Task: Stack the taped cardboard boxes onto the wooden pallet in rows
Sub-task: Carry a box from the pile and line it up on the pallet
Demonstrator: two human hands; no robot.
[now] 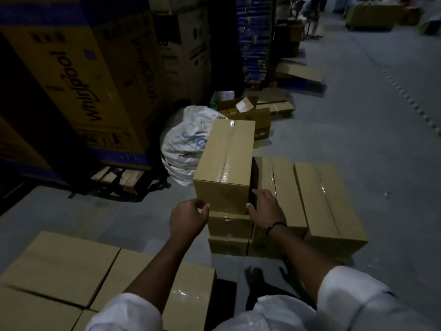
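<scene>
Tall yellow and blue printed appliance cartons [78, 80] fill the upper left of the frame. They stand on a slatted wooden pallet [119, 177] whose edge shows beneath them. Grey concrete floor [358, 115] spreads across the right side.

In the lower left lies a flat block of plain brown cardboard boxes [59, 271], close by the person and probably the supply waiting to be moved. Right of centre, a row of long brown taped cardboard boxes [329, 204] lies side by side with flanks touching, which keeps the layer level for more rows. Any pallet under it is in shadow, so I cannot tell.

At the left end of that row, mid-frame, the topmost brown taped cardboard box [226, 158] sits on two lower ones, tape seam up and running away from the viewer. A crumpled white woven sack [183, 144] lies just beyond it.

The right hand [265, 209] clasps the top box's near right corner, thumb on the front face and fingers round the side, likely squaring it. The left hand [188, 218] is curled at the near left corner, thumb tip on the bottom edge; whether it truly grips is unclear.
</scene>
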